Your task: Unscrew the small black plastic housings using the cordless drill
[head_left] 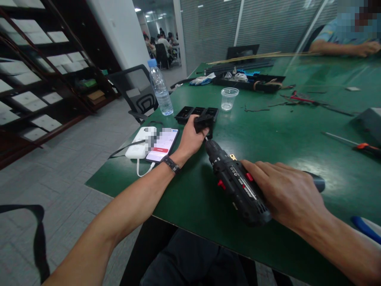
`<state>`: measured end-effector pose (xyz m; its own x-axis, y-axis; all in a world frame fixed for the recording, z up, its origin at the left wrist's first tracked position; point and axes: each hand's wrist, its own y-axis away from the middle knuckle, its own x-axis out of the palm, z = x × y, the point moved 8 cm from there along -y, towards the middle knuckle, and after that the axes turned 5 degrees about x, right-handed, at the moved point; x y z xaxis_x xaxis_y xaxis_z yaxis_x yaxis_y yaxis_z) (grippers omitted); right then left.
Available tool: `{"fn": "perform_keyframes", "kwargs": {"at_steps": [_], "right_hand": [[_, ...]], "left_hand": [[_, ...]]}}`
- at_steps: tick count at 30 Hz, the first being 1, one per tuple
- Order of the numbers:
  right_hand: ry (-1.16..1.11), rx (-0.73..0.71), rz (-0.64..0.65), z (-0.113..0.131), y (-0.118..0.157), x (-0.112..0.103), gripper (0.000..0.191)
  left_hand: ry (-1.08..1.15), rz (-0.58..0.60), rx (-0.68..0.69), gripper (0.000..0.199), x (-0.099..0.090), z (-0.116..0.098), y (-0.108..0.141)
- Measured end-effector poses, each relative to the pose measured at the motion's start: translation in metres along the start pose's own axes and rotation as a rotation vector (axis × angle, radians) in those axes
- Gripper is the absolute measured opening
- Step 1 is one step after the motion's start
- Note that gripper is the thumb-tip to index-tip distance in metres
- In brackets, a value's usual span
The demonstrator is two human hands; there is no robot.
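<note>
My right hand [290, 190] is wrapped round the grip of a black cordless drill [238, 182] with red switches. The drill lies on its side, its chuck pointing forward and left. My left hand [193, 137] is closed on a small black part [205, 122] whose exact kind I cannot make out. The thin bit reaches the near side of that part beside my left fingers; whether it touches is hard to see. Just behind my left hand stands a black tray [181, 116] with three compartments. A small brass-coloured piece [232, 157] shows beside the drill.
Left of my left hand lie a phone [162, 147] and a white power bank [138, 147] with a cable. A water bottle [160, 89] and clear cup [229, 99] stand beyond. At right are a screwdriver [364, 147] and grey block [370, 125]. A person [342, 37] sits across.
</note>
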<state>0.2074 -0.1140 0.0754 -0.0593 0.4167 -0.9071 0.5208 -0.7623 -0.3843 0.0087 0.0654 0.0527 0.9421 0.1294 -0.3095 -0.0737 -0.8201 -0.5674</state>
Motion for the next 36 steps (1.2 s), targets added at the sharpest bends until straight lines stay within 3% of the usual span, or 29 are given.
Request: {"fn": "perform_keyframes", "kwargs": {"at_steps": [22,36], "right_hand": [[0.005,0.014,0.031,0.0056,0.0009,0.0025,0.057],[-0.004,0.009,0.038,0.0072,0.0,0.0022,0.055]], "left_hand": [[0.143,-0.008,-0.026,0.046,0.0039,0.0069,0.0012],[0.051,0.015,-0.01,0.034,0.0017,0.0063,-0.002]]}}
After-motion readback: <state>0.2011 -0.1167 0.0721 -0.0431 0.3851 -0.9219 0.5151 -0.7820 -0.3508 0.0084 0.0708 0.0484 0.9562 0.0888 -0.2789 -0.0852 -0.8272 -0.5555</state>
